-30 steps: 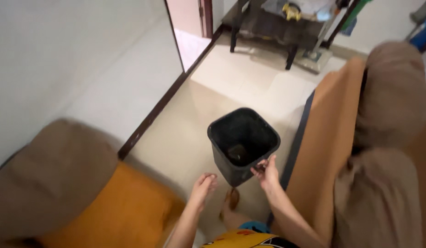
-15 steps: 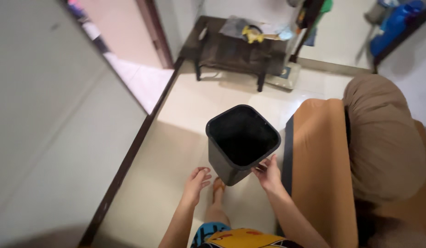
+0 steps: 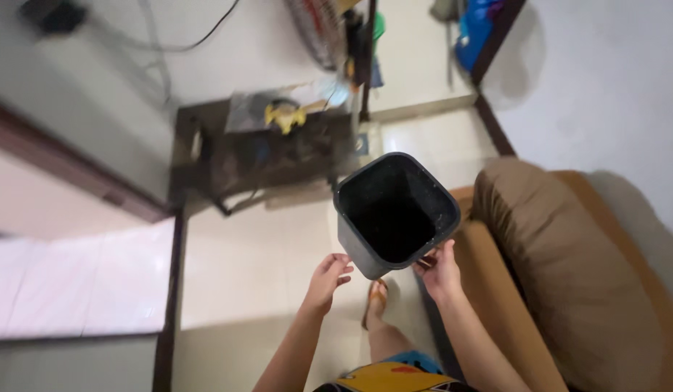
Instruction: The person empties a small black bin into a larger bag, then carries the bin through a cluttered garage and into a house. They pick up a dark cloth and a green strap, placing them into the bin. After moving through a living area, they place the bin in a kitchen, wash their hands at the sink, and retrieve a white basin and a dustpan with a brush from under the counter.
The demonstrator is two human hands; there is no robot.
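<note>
A black square plastic bin (image 3: 394,214) hangs in the air in front of me, its mouth facing up toward the camera and its inside dark. My right hand (image 3: 439,270) grips the bin's near rim at the lower right corner. My left hand (image 3: 326,276) is just left of the bin's lower wall, fingers curled and apart, close to it but not clearly touching. My bare foot (image 3: 376,299) shows on the pale tiled floor below the bin.
A brown and orange sofa (image 3: 569,268) fills the right side. A low dark table (image 3: 271,149) with a yellow item and clutter stands ahead near the white wall. A dark floor strip (image 3: 173,290) marks a doorway at left. Blue items (image 3: 474,36) lie at the top right.
The bin has been lifted and carried forward, with my right hand still on its rim. My view has swung toward the dark table and the far wall.
</note>
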